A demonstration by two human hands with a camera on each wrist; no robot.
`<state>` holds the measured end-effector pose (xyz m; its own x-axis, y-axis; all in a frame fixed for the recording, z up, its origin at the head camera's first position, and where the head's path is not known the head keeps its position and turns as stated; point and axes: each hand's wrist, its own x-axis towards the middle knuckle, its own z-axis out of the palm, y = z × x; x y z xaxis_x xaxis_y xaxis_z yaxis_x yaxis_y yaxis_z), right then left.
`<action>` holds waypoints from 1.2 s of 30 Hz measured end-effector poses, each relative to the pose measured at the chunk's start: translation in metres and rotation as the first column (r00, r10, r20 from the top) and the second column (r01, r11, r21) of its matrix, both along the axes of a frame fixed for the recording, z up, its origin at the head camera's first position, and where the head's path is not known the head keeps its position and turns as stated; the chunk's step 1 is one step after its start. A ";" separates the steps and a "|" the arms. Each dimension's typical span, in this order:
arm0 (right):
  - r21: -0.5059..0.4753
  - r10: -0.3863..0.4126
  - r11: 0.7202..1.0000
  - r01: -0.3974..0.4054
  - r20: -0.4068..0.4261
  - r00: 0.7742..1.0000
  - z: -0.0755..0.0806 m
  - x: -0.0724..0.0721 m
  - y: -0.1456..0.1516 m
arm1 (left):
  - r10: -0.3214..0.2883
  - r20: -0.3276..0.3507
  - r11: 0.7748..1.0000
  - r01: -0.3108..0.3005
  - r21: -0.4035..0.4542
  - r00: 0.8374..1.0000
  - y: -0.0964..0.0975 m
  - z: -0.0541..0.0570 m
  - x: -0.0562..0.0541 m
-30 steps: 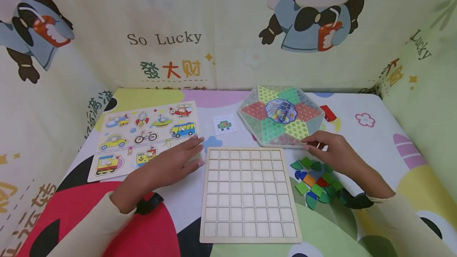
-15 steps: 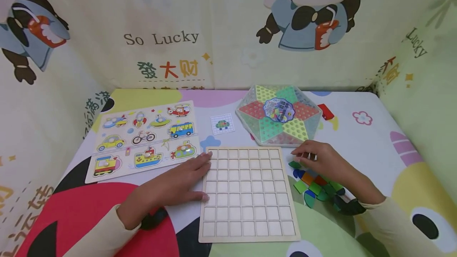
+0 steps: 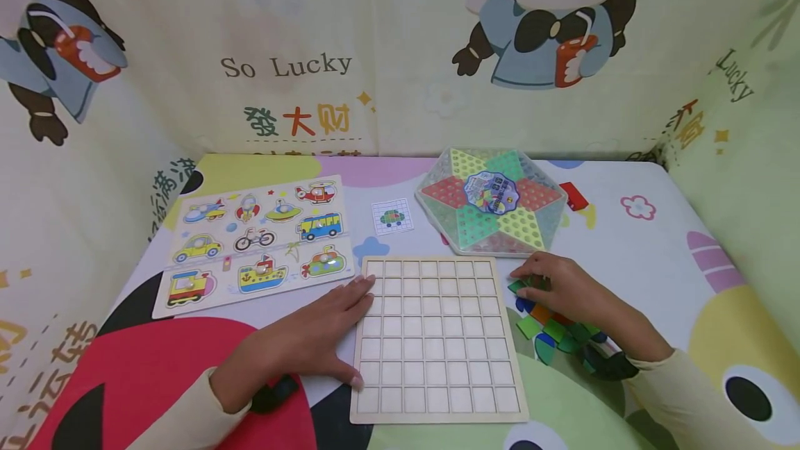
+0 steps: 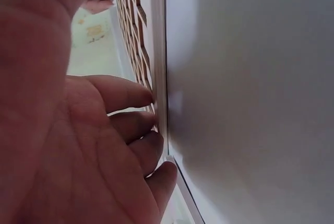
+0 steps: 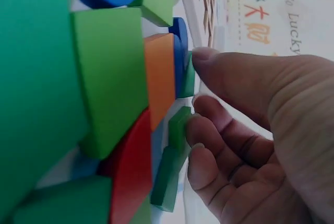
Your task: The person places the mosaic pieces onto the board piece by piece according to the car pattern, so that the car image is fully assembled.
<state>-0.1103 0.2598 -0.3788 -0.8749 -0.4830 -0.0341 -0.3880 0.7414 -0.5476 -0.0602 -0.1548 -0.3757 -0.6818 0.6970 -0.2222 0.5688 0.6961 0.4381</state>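
Note:
A wooden grid board (image 3: 431,419) with rows of square cells lies in the middle of the table. My left hand (image 3: 306,335) rests along its left side, thumb and fingertips touching the frame; the left wrist view shows the fingers loosely bent against the board edge (image 4: 159,51). Over a pile of coloured pieces right of the board hovers my right hand (image 3: 571,290). In the right wrist view its thumb meets or nearly meets a dark green piece (image 5: 189,80), the fingers apart from the thumb. Light green (image 5: 112,78), orange (image 5: 159,80) and red (image 5: 130,166) pieces lie close by.
A vehicle puzzle board (image 3: 225,290) lies at the left. Behind the grid board are a small card (image 3: 392,217) with a turtle-like pattern and a hexagonal clear-lidded game box (image 3: 492,193). A red piece (image 3: 573,196) lies beyond the box. Printed curtains (image 3: 406,40) enclose the table.
My left hand has moved from the vehicle puzzle to the grid board's left edge. The right hand has come from the game box's front edge down to the pieces.

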 end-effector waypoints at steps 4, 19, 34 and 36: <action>0.007 -0.008 1.000 0.008 0.002 1.000 -0.002 0.000 0.001 | -0.004 -0.002 1.000 0.004 -0.011 1.000 0.001 -0.001 0.001; -0.002 -0.083 0.997 0.083 0.014 0.996 -0.007 0.001 -0.006 | -0.012 -0.009 1.000 0.012 -0.018 1.000 0.000 -0.002 0.001; 0.011 -0.119 0.993 0.120 -0.034 0.992 -0.010 0.002 -0.012 | -0.018 -0.019 0.999 0.017 -0.029 1.000 0.003 0.000 0.005; 0.018 -0.121 0.992 0.121 -0.020 0.992 -0.010 0.002 -0.013 | -0.019 -0.024 0.999 0.018 -0.030 1.000 0.003 0.000 0.005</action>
<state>-0.1087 0.2472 -0.3888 -0.9274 -0.3732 -0.0253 -0.3050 0.7935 -0.5266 -0.0556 -0.1519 -0.3760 -0.6743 0.7027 -0.2270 0.5917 0.6980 0.4033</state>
